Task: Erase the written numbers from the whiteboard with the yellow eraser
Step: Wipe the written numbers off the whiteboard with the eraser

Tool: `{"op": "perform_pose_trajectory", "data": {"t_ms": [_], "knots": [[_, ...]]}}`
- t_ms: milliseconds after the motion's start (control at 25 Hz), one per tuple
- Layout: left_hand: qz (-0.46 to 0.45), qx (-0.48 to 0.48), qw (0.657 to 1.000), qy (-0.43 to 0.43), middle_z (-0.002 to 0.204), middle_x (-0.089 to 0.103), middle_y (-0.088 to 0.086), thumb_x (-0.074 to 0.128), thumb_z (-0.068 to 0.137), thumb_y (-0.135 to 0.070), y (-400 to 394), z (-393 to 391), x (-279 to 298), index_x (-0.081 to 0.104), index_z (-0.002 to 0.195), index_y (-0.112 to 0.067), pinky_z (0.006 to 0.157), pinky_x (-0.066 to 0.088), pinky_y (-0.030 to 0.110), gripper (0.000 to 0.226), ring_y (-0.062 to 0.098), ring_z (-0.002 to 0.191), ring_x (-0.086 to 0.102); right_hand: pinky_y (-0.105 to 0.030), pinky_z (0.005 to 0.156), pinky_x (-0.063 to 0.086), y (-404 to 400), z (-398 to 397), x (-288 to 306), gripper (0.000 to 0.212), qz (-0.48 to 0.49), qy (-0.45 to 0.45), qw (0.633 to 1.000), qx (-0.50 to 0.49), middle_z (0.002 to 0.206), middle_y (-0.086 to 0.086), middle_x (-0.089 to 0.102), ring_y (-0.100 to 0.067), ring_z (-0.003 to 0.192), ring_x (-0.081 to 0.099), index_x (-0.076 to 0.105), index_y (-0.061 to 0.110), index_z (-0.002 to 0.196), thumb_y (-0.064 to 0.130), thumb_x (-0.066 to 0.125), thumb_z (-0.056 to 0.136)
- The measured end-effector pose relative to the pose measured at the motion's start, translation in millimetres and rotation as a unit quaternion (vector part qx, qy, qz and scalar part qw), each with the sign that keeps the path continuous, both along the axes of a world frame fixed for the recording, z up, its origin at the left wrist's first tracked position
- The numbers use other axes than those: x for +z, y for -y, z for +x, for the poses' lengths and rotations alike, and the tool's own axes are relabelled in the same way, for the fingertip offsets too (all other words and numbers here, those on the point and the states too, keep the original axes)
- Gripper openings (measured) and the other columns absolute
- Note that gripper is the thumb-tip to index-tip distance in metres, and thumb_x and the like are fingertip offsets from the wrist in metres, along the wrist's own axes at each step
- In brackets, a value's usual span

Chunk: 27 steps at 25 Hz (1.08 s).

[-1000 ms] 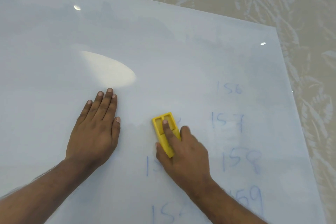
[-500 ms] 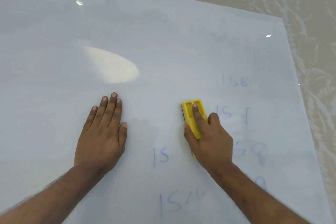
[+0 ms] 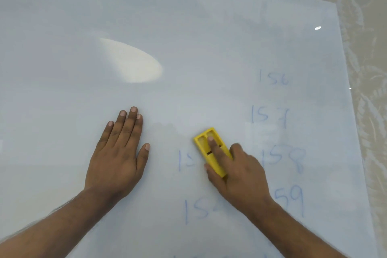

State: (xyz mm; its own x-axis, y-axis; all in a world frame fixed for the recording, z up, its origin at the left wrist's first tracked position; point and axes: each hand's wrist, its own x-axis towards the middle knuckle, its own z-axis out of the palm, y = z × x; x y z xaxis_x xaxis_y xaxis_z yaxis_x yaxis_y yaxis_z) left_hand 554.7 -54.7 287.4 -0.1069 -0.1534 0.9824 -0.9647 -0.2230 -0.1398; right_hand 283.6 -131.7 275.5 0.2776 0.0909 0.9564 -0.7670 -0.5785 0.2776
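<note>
Near edge: two forearms, two hands. Right hand (image 3: 236, 170) grips one yellow eraser (image 3: 211, 148) flat on whiteboard (image 3: 188, 27), index finger along its top, thumb at its side. Left hand (image 3: 118, 153) pressed flat, fingers straight, beside it. Six faint blue numbers (image 3: 272, 116) visible, some partly hidden. Farther: patterned cloth (image 3: 366, 27).

I see my left hand (image 3: 117, 157) lying palm down, fingers straight and held together, thumb set slightly apart. My left forearm runs in from the lower left corner. My right hand (image 3: 238, 172) is curled in a grip, index finger extended forward, thumb at the near side. My right forearm enters from the lower right.
</note>
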Motion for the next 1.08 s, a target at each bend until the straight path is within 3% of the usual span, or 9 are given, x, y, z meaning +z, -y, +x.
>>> {"op": "perform_pose_trajectory", "data": {"t_ms": [160,360,560,720,880,1080], "knots": [[0.0,0.0,1.0,-0.009,0.168,0.013,0.006,0.025,0.103,-0.04,1.7,-2.3,-4.7,0.015,0.159,-0.008,0.127,0.01,0.041,0.066,0.022,0.156,0.01,-0.031,0.049,0.04,-9.0,18.8,28.8,0.06,0.054,0.09,0.993,0.046,0.083,-0.007,0.045,-0.024,0.056,0.044,0.046,0.023,0.142,0.049,0.05,0.088],[0.0,-0.006,1.0,-0.015,0.168,0.013,0.007,0.027,0.102,-0.04,1.6,-2.2,-11.6,0.015,0.159,-0.008,0.127,0.012,0.043,0.066,0.023,0.156,0.01,-0.033,0.057,0.037,-12.9,49.5,-6.8,0.058,0.002,-0.025,0.999,0.035,0.087,-0.004,0.046,-0.023,0.067,0.043,0.039,0.025,0.146,0.047,0.05,0.093],[0.0,-0.007,1.0,-0.012,0.168,0.015,0.008,0.028,0.102,-0.039,0.9,-2.0,-21.1,0.016,0.159,-0.007,0.126,0.014,0.045,0.066,0.024,0.156,0.012,-0.033,0.058,0.036,1.7,16.7,-39.0,0.053,-0.048,-0.148,0.988,0.007,0.086,-0.002,0.047,-0.024,0.068,0.044,0.038,0.028,0.145,0.046,0.044,0.096],[0.006,-0.006,1.0,-0.018,0.169,0.013,0.008,0.028,0.102,-0.039,1.3,-2.9,-31.3,0.015,0.159,-0.006,0.127,0.012,0.044,0.067,0.023,0.156,0.01,-0.035,0.059,0.036,5.1,-4.2,-12.4,0.054,-0.035,-0.077,0.996,-0.021,0.084,-0.007,0.051,-0.028,0.066,0.048,0.044,0.026,0.143,0.043,0.049,0.092],[0.003,-0.01,1.0,-0.018,0.169,0.013,0.008,0.029,0.102,-0.038,2.7,-3.5,-36.6,0.016,0.159,-0.006,0.127,0.011,0.043,0.067,0.024,0.156,0.009,-0.036,0.063,0.037,-5.8,22.1,2.7,0.055,0.007,0.003,1.0,0.024,0.087,-0.008,0.049,-0.027,0.073,0.045,0.044,0.024,0.144,0.037,0.054,0.091],[-0.005,-0.019,1.0,-0.02,0.168,0.014,0.01,0.03,0.102,-0.038,3.3,-3.1,-46.3,0.017,0.158,-0.006,0.127,0.013,0.045,0.066,0.025,0.156,0.011,-0.037,0.066,0.03,-7.9,32.1,-47.5,0.055,-0.015,-0.095,0.995,0.026,0.094,-0.006,0.051,-0.026,0.076,0.043,0.036,0.027,0.147,0.04,0.049,0.095]]}}
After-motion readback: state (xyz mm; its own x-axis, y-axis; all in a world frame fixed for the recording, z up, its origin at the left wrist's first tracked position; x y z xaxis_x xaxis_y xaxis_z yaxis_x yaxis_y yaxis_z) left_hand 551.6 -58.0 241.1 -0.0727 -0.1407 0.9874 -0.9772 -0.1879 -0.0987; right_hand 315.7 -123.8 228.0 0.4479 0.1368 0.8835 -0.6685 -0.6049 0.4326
